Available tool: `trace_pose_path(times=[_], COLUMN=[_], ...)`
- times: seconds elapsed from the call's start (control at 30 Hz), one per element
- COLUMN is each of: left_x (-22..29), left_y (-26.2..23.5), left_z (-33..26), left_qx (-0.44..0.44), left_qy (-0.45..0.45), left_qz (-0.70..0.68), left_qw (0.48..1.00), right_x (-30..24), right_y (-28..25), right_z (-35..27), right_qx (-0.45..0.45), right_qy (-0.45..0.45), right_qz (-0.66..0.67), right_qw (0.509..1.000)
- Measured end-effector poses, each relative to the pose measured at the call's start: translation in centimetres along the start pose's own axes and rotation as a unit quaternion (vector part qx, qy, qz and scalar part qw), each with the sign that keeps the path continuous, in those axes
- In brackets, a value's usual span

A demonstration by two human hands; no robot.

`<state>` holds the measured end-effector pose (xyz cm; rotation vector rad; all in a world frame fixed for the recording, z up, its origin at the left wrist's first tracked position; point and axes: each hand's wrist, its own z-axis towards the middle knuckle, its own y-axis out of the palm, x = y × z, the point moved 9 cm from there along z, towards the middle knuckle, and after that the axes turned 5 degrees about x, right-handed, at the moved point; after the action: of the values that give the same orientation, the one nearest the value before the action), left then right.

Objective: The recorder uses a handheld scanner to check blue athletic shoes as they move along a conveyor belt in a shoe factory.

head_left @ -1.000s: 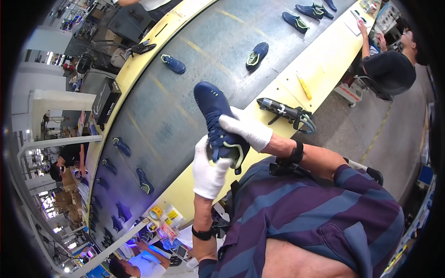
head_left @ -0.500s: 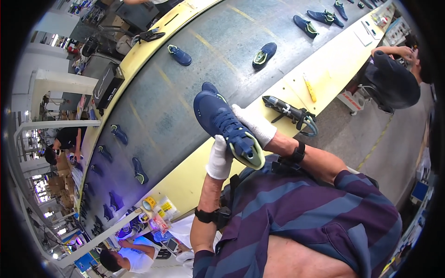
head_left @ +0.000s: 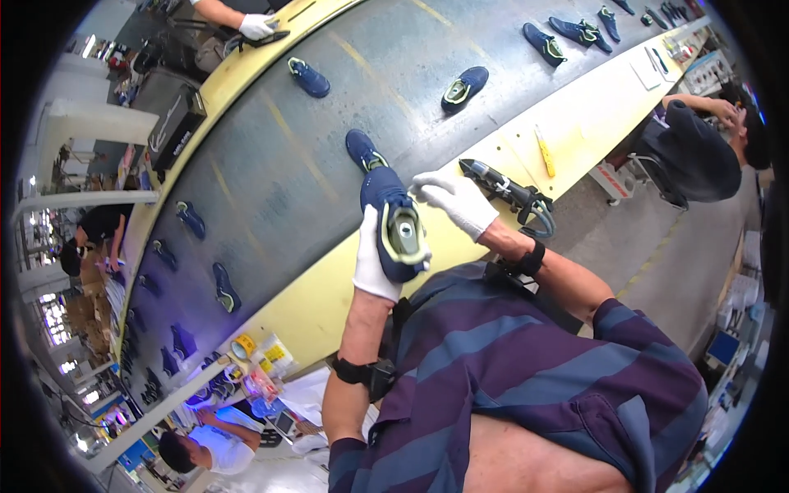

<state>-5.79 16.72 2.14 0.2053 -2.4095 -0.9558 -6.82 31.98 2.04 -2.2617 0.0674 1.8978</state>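
Note:
In my gloved left hand point(head_left: 375, 264) is a navy sneaker point(head_left: 380, 191) with a pale green lining, held by its side, its opening turned up toward me. The fingers curl round it near the heel. Beside it, my gloved right hand point(head_left: 459, 204) is off the shoe, fingers stretched toward its laces. Just beyond the held shoe, another navy sneaker point(head_left: 362, 150) lies on the grey conveyor belt point(head_left: 288, 205). Close to my right hand, a black hand-held tool with a hose point(head_left: 503, 187) rests on the yellow ledge point(head_left: 526, 148).
Several more sneakers lie along the belt, including one navy sneaker point(head_left: 465, 88) farther right. A yellow stick-like item point(head_left: 545, 154) is on the ledge. Tape point(head_left: 242, 346) sits at lower left. Co-workers are around, one gloved hand point(head_left: 258, 26) across the belt, one person point(head_left: 703, 152) at right.
My right hand has let go of the sneaker and moved away from it. My left hand has tipped the shoe so its opening faces up. A co-worker's gloved hand has come in across the belt.

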Motion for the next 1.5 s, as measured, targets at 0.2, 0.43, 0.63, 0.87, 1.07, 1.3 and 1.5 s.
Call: trace_pose_path(times=[0.2, 0.43, 0.63, 0.87, 1.07, 1.3, 1.5], left_x=[-3.3, -7.5, -10.3, -10.1, -10.6, -11.2, -10.5], left_y=[-5.8, -7.2, -11.8, -12.2, -11.0, -10.9, -10.7], left_z=[3.0, 6.5, 10.0, 11.0, 12.9, 13.2, 10.8], left_qx=[0.050, 0.126, 0.073, 0.151, 0.173, 0.173, 0.176], left_qy=[-0.090, -0.166, -0.225, -0.216, -0.211, -0.230, -0.214], left_qz=[-0.151, -0.049, -0.168, -0.146, -0.164, -0.137, -0.169], left_qw=[0.983, 0.977, 0.957, 0.953, 0.948, 0.948, 0.946], right_x=[-1.9, 3.0, 10.1, 18.9, 2.9, 0.6, 3.3], right_y=[1.1, 1.1, -9.8, -11.5, -6.4, -0.7, -2.7], right_z=[-3.3, 0.0, 2.9, 4.4, -0.4, 1.4, 1.9], right_qx=[-0.119, -0.005, 0.204, 0.044, 0.018, -0.127, -0.094], right_qy=[0.031, 0.017, -0.101, 0.050, 0.007, 0.074, 0.187], right_qz=[0.050, -0.173, -0.400, -0.379, -0.277, -0.324, -0.289], right_qw=[0.991, 0.985, 0.888, 0.923, 0.961, 0.935, 0.934])
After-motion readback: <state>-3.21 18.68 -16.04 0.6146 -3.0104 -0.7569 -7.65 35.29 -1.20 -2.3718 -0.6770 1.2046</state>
